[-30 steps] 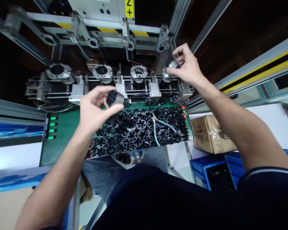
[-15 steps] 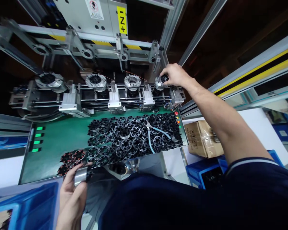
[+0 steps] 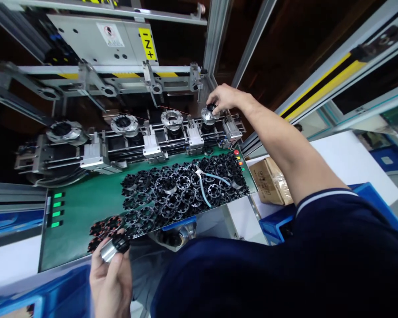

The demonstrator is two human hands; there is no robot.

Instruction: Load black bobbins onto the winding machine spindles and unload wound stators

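Low at the left, my left hand [image 3: 111, 280] grips a motor stator [image 3: 109, 251], a silver metal cylinder with a black slotted end facing right. My right hand [image 3: 224, 98] reaches to the rightmost round metal holder [image 3: 208, 117] of the machine. Its fingers are closed around a black round part [image 3: 211, 107] at the top of that holder; the fingers partly cover it. To the left, in the same row, stand another holder [image 3: 171, 118] with an open centre, one with a black core [image 3: 124, 123], and a larger one [image 3: 66, 131].
Many black ring-shaped stators [image 3: 182, 194] cover the green bench [image 3: 76, 194], with blue-handled cutting pliers [image 3: 204, 190] on top. Reddish-wound ones [image 3: 104, 227] lie at the front left. A cardboard box [image 3: 270, 181] and blue bins [image 3: 275, 225] stand at the right.
The view has shifted, so the machine sits lower and further left. My left hand has tilted the stator, showing its black end more. My right hand stays at the rightmost holder.
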